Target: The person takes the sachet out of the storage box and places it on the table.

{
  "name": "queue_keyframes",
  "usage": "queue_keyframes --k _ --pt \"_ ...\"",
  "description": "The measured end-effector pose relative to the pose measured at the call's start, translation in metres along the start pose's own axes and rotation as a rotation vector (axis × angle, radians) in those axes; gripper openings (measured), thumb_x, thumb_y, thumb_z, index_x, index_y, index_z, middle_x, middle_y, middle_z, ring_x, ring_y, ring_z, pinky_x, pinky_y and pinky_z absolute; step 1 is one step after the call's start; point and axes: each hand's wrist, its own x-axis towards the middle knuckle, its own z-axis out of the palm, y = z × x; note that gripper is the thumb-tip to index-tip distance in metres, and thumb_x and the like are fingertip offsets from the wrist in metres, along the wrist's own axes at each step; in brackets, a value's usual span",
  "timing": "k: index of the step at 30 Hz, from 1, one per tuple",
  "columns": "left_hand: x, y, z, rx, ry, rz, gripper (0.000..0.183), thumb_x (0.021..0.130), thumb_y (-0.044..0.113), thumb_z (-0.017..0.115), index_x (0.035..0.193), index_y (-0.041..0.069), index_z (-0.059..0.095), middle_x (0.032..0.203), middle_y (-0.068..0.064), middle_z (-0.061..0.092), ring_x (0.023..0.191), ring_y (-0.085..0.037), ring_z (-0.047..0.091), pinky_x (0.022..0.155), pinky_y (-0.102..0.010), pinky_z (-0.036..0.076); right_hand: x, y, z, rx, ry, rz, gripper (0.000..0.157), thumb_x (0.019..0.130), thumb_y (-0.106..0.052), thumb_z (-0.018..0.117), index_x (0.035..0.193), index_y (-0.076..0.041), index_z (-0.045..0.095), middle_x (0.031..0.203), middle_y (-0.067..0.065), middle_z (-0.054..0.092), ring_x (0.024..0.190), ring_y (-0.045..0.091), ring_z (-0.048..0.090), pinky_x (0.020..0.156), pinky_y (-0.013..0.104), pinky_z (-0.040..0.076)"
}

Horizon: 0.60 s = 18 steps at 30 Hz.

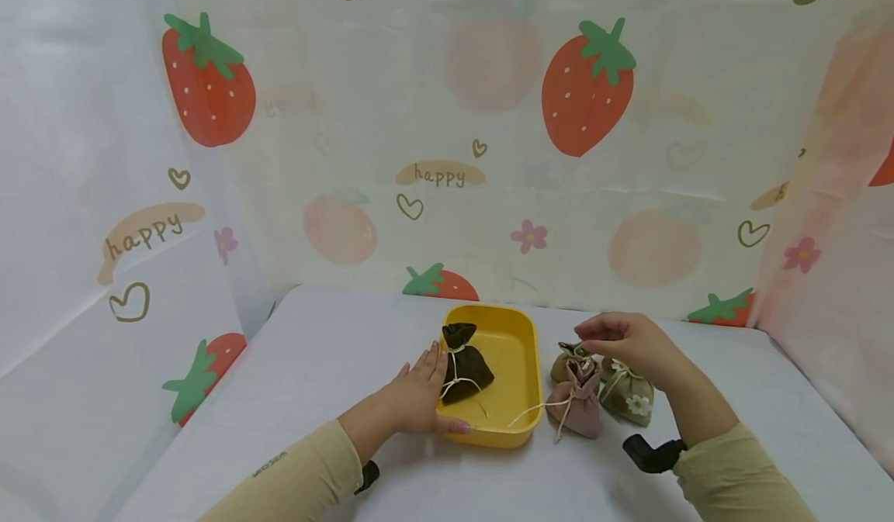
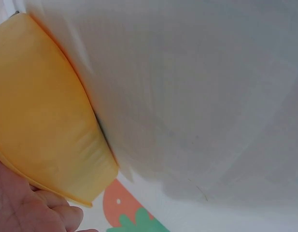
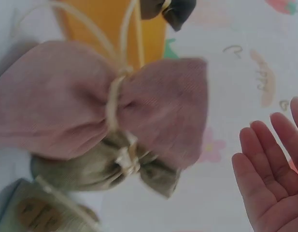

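Note:
My left hand [image 1: 423, 392] rests against the left side of a yellow plastic tray [image 1: 536, 367], its fingers straight along the rim and the thumb near the front corner. Inside the tray, on the left, lies a dark drawstring pouch [image 1: 469, 373] with a cream cord. To the right of the tray stands a pink drawstring pouch [image 1: 578, 406], one cord end reaching over the tray's rim. An olive pouch [image 1: 562, 367] sits behind it, and a greenish pouch with white flowers [image 1: 628, 399] is beside them. Over these pouches hovers my right hand [image 1: 632, 343], holding nothing; in the right wrist view its fingers are extended.
A white cloth [image 1: 335, 328] covers the table. Behind and at the sides hang pale curtains [image 1: 433, 80] printed with strawberries. Black curved pieces [image 1: 653, 454] are worn at both wrists. The greenish pouch bears a brown oval label [image 3: 38, 214] in the right wrist view.

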Motion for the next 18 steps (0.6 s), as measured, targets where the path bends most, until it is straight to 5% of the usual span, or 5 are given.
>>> queue_keyframes --k 11,18 --pt "0.001 -0.001 0.001 0.008 0.002 -0.004 0.126 0.060 0.087 0.039 0.146 0.002 0.003 0.152 -0.016 -0.005 0.139 -0.028 0.005 0.108 -0.050 0.015 0.020 -0.021 0.011 0.016 -0.016 -0.048 0.031 0.085 -0.024 0.066 0.109 -0.006 0.064 0.104 0.009 0.066 0.094 0.021 0.062 0.081 0.040 0.050" --pt "0.000 0.000 0.001 0.001 0.003 -0.006 0.127 0.060 0.087 0.040 0.146 0.002 0.002 0.152 -0.017 -0.005 0.139 -0.029 0.006 0.108 -0.050 0.015 0.031 -0.028 0.019 0.005 -0.027 -0.066 0.027 0.086 -0.021 0.065 0.109 -0.006 0.065 0.105 0.010 0.066 0.095 0.020 0.062 0.082 0.036 0.050"
